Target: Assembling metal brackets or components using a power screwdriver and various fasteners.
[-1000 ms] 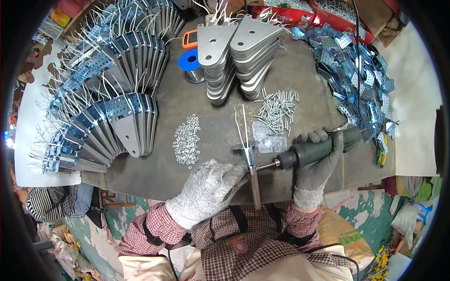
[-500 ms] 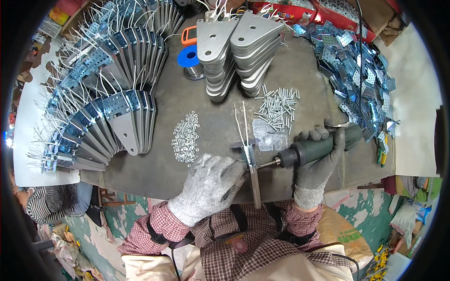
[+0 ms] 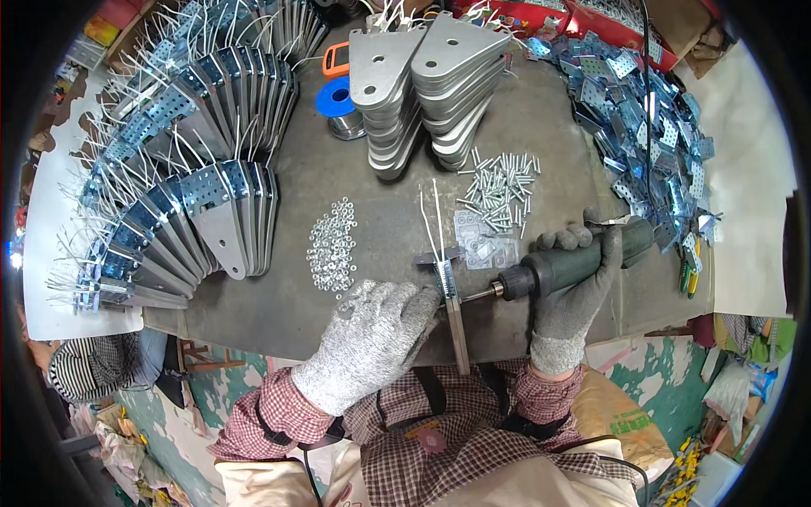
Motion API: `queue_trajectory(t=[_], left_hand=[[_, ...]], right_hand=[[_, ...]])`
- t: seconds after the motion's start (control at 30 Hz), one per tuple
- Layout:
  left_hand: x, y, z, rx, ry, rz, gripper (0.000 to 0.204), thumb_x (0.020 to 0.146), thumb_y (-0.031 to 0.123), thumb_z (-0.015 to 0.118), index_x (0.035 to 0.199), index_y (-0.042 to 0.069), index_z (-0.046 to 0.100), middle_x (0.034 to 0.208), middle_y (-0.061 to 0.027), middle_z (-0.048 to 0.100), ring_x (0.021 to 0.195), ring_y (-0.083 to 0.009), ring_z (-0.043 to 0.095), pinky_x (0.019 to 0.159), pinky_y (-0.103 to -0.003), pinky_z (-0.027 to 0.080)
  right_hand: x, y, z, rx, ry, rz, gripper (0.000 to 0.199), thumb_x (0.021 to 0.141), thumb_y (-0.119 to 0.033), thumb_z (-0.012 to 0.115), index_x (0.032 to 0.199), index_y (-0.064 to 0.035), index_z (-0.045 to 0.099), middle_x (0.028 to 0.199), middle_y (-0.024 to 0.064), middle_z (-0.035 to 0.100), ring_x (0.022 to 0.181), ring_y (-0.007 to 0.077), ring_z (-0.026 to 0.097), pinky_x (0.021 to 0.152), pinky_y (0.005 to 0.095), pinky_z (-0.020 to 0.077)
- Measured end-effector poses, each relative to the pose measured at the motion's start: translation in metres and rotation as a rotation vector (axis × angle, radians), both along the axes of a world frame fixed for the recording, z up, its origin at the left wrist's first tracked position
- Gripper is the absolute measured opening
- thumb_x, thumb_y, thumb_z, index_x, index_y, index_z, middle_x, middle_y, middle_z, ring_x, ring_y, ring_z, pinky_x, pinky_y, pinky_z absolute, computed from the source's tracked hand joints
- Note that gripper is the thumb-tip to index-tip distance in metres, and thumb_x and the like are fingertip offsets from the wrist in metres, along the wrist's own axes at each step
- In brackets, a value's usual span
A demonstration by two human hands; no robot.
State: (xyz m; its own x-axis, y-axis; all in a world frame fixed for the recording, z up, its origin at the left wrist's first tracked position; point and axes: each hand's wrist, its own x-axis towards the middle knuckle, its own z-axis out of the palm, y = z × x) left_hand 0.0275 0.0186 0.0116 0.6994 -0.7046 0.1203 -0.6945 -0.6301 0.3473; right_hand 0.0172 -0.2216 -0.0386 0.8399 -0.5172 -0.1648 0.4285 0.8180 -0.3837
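A grey metal plate (image 3: pixel 457 334) stands edge-on at the table's front edge, with a shiny perforated bracket (image 3: pixel 445 277) and two white wires at its far end. My left hand (image 3: pixel 372 331), in a speckled grey glove, is closed at the plate's left face; its fingertips are partly hidden there. From the right, my gloved right hand (image 3: pixel 568 313) is wrapped round a dark green electric screwdriver (image 3: pixel 566 269). The tool lies nearly level, its bit reaching the plate's right side. Loose nuts (image 3: pixel 332 249) lie left of the plate, and a pile of screws (image 3: pixel 500 190) lies beyond it.
Rows of plates with wired brackets (image 3: pixel 224 228) fill the left side. Two stacks of bare plates (image 3: pixel 382 84) stand at the back, beside a blue solder spool (image 3: pixel 335 98) and an orange meter (image 3: pixel 336 59). Loose brackets (image 3: pixel 650 139) are heaped right, under a hanging black cable (image 3: pixel 647 101).
My left hand has shifted slightly left and its fingers have moved a little against the plate. The screwdriver stays at the plate's right side, nearly unmoved.
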Motion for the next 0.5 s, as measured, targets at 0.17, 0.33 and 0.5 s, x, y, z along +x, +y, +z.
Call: queue_trajectory(t=[0.17,0.33,0.5], left_hand=[[0.005,0.002,0.006,-0.06,-0.027,-0.011,0.025,0.084,0.021,0.075,0.104,0.006,0.071,0.095,-0.0123,0.068,0.088,-0.0335,0.066,0.078,-0.044,0.052],[0.008,0.002,0.004,-0.129,0.011,-0.014,0.023,0.082,0.019,0.077,0.099,0.005,0.072,0.091,-0.0121,0.069,0.085,-0.0337,0.068,0.077,-0.044,0.053],[0.005,0.004,-0.004,-0.326,0.175,0.048,0.02,0.083,0.013,0.077,0.1,0.003,0.071,0.092,-0.0146,0.071,0.085,-0.0347,0.069,0.077,-0.043,0.054]], right_hand=[[0.0,0.0,0.001,-0.008,0.017,-0.004,0.037,0.104,-0.036,0.058,0.124,-0.0049,0.055,0.083,0.0001,0.058,0.077,0.0147,0.059,0.082,0.036,0.0513],[0.0,0.0,0.003,-0.013,0.034,-0.012,0.037,0.104,-0.036,0.058,0.124,-0.005,0.055,0.083,-0.0001,0.057,0.076,0.0146,0.059,0.082,0.0362,0.0508],[0.001,0.0,0.002,0.004,0.013,0.003,0.036,0.104,-0.035,0.057,0.123,-0.0052,0.055,0.083,0.0001,0.057,0.076,0.0149,0.058,0.082,0.0364,0.0506]])
